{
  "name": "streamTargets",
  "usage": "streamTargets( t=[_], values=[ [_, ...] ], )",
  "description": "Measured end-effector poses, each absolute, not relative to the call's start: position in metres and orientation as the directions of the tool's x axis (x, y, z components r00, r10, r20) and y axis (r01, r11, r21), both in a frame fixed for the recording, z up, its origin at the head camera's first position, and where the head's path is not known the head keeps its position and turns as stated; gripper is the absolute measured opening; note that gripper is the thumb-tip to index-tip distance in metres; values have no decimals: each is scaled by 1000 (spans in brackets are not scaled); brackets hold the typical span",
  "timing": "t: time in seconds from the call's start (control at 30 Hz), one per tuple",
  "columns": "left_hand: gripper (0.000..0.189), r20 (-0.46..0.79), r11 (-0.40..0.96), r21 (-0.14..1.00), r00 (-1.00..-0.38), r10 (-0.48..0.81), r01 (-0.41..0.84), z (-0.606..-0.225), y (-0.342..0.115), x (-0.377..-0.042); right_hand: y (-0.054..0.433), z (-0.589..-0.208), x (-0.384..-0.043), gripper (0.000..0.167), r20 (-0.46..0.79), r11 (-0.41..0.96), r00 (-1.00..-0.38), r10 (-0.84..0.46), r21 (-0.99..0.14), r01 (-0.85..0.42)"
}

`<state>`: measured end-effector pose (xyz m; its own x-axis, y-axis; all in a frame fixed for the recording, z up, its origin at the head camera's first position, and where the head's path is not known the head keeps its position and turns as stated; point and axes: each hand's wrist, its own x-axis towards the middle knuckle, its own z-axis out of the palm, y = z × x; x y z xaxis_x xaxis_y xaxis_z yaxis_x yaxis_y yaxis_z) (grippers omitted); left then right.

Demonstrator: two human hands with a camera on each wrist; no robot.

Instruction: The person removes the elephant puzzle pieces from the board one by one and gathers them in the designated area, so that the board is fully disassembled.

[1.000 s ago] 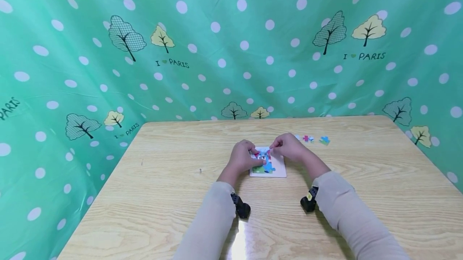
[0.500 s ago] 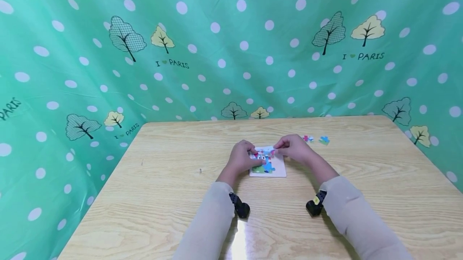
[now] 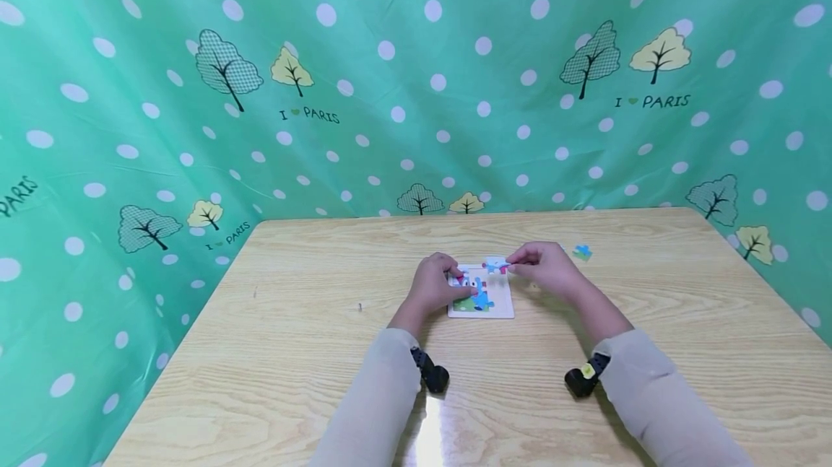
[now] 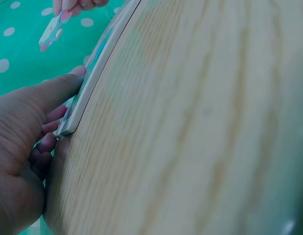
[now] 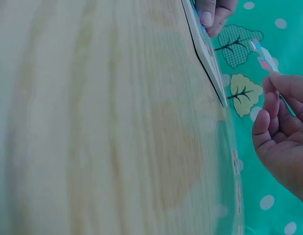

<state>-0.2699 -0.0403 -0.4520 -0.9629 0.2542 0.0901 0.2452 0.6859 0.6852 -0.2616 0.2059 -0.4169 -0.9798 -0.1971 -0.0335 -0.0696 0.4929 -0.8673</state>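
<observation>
A small square jigsaw tray (image 3: 503, 307) lies flat on the table, its left part filled with blue and green puzzle pieces (image 3: 482, 301). My left hand (image 3: 430, 285) holds the tray at its left side, the thumb over the pieces; in the left wrist view the other fingers curl at the tray's edge (image 4: 82, 105). My right hand (image 3: 549, 266) pinches a white, blue and pink puzzle piece (image 3: 496, 265) by its right end, just over the tray's far edge. The right wrist view shows this piece (image 5: 265, 58) tilted between thumb and fingertips.
Another puzzle piece (image 3: 582, 252), blue and green, lies on the wooden table (image 3: 292, 351) beyond my right hand. A small dark speck (image 3: 360, 307) is left of the tray. A green dotted curtain (image 3: 364, 128) hangs behind the table.
My right hand has moved right with the pinched puzzle piece, from over the filled part to the tray's far right, now hiding the pink loose piece behind it. My left hand stays put.
</observation>
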Motion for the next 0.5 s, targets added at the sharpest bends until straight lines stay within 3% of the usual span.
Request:
streamTargets(
  t=[0.5],
  values=[
    [35,93,682,688,-962,257,248,-449,-40,-266,235,-417,-252,18,-19,473,-988,-155,-879,-57]
  ],
)
